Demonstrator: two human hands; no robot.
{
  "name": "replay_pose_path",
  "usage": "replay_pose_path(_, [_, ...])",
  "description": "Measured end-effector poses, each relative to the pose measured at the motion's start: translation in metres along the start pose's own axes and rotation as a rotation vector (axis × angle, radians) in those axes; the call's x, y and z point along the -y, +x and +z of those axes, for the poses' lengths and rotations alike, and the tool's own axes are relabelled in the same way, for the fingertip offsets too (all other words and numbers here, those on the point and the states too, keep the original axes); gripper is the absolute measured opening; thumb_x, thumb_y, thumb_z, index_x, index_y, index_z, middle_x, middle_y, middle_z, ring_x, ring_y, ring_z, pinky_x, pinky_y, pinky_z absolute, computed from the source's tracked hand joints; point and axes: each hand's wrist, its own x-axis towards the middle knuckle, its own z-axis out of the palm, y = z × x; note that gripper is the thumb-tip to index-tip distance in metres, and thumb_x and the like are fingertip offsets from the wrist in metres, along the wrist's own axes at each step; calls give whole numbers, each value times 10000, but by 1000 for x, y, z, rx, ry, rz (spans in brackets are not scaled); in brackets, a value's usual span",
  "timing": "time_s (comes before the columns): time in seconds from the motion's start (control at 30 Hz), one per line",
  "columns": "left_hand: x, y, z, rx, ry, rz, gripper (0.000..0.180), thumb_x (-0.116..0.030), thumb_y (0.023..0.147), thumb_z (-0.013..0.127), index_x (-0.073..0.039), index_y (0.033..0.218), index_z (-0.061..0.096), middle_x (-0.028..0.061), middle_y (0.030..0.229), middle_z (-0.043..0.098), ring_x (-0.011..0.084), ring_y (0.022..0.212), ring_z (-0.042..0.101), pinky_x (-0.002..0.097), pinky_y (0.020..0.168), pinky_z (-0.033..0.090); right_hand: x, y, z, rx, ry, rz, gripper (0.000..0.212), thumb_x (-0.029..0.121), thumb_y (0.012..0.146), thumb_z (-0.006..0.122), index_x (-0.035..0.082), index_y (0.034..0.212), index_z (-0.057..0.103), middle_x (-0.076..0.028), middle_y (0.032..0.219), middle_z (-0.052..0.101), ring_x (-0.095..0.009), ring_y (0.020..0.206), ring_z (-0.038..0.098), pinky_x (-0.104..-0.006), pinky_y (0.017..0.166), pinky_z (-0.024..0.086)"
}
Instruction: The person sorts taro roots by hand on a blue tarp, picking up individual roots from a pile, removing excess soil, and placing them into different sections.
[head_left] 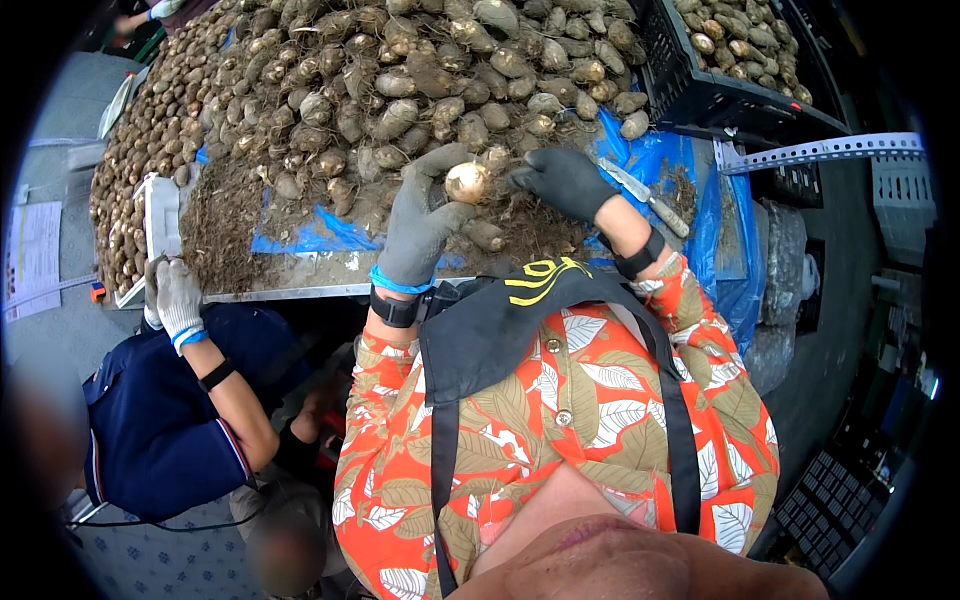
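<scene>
My left hand (415, 212), in a grey glove, is closed around a taro corm (467, 184) whose pale round face points up between thumb and fingers. Just below that thumb lies another brown taro (484, 236). My right hand (566, 184), in a black glove, is a short way to the right of the held taro, its fingers curled inward; whatever they may hold is hidden. Beyond both hands rises a large heap of hairy brown taro (420, 75). A knife (650, 197) with a pale handle lies right of my right hand, touching neither hand.
Soil and root scraps (225, 235) cover the table around blue plastic sheeting (325, 233). A black crate (720, 100) of taro stands far right, beside a perforated metal strip (820, 152). At left, a co-worker's gloved hands (178, 300) are near a white box edge (162, 220).
</scene>
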Motion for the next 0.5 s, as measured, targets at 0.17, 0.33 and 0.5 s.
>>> replay_pose_path(0.17, [10, 5, -3, 6, 32, 108, 808, -220, 749, 753, 17, 1403, 343, 131, 1345, 467, 204, 1209, 481, 336, 1027, 382, 18, -25, -31, -141, 834, -342, 348, 220, 838, 645, 45, 1139, 635, -114, 915, 675, -147, 733, 657, -300, 645, 517])
replay_pose_path(0.33, [-1, 1, 12, 112, -288, -39, 774, -330, 789, 717, 18, 1391, 377, 137, 1333, 488, 219, 1218, 480, 332, 1059, 342, 31, -24, -13, -236, 811, -319, 217, 225, 854, 607, 49, 958, 680, -88, 904, 663, -160, 715, 649, -286, 634, 515])
replay_pose_path(0.5, [10, -2, 5, 124, -478, -84, 734, -256, 817, 703, -21, 1407, 334, 117, 1228, 530, 202, 1022, 559, 311, 831, 463, 10, -19, -4, -381, 303, -429, 206, 229, 883, 564, 94, 986, 681, -84, 992, 668, -226, 878, 641, -339, 785, 507])
